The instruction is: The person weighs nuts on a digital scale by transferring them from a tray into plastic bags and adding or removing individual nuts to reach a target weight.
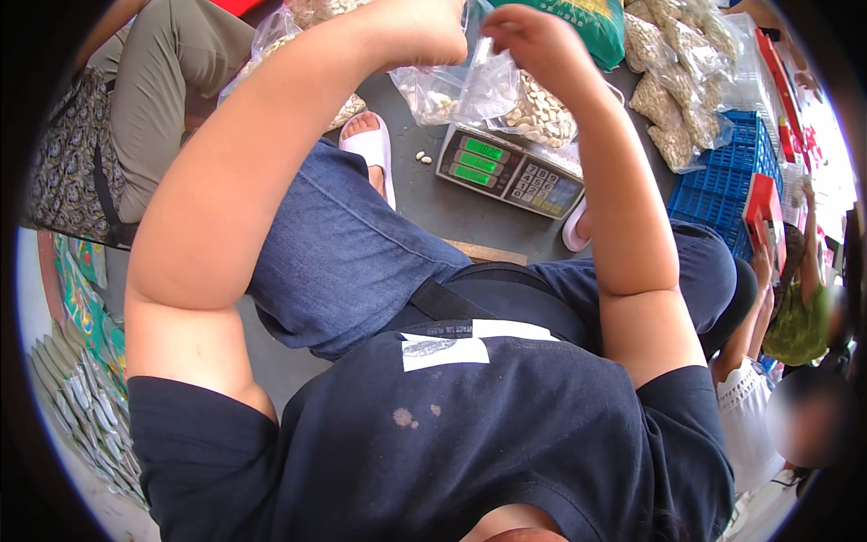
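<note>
My left hand [439,30] is bent at the wrist beside a clear plastic bag [491,78] at the top edge; its fingers are hidden. Next to the same bag, my right hand [538,40] is blurred with curled fingers, and whether it grips anything cannot be told. A few pale seeds or beans show in the bag's lower corner. Below my right hand, another clear bag of large pale seeds or beans [540,115] rests on a digital scale [511,169] with lit green displays and a keypad.
Two loose pale seeds [423,158] lie on the grey floor. More filled bags [677,74] are piled by blue plastic crates [725,183] at right. A green printed sack [596,27] stands behind my right hand. A person in khaki trousers [159,88] sits at left; other people are at right.
</note>
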The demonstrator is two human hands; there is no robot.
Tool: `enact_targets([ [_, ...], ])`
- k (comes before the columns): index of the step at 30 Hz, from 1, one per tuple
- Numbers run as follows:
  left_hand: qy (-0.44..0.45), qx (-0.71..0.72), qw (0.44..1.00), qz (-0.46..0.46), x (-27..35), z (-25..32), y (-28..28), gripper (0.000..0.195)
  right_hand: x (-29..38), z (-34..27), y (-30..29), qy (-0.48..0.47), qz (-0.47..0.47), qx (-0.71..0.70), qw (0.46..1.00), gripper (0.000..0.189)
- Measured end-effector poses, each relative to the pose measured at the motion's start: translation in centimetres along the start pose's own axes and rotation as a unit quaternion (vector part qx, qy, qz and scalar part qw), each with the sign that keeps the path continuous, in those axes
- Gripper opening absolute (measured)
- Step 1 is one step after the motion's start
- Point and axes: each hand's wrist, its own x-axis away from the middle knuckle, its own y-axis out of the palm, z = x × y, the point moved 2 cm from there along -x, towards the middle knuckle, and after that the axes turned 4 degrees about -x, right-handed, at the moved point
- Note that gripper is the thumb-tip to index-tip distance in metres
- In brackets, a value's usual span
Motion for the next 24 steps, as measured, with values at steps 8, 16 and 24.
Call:
enact_targets([
  [8,-0.012,-0.011,0.999,0.038,0.2,0.0,-1.2,0.040,-0.3,-2.7,-0.6,-0.038,-0.094,0.122,0.987,0.024],
  [16,0.013,0.109,0.993,-0.049,-0.1,-1.1,-3.1,0.034,1.4,5.8,-2.5,0.104,-0.030,0.230,0.967,0.015],
  [24,-0.014,0.002,0.999,0.045,1.2,-1.9,-3.1,0.039,1.3,15.8,4.3,0.250,-0.069,0.448,0.856,0.028],
])
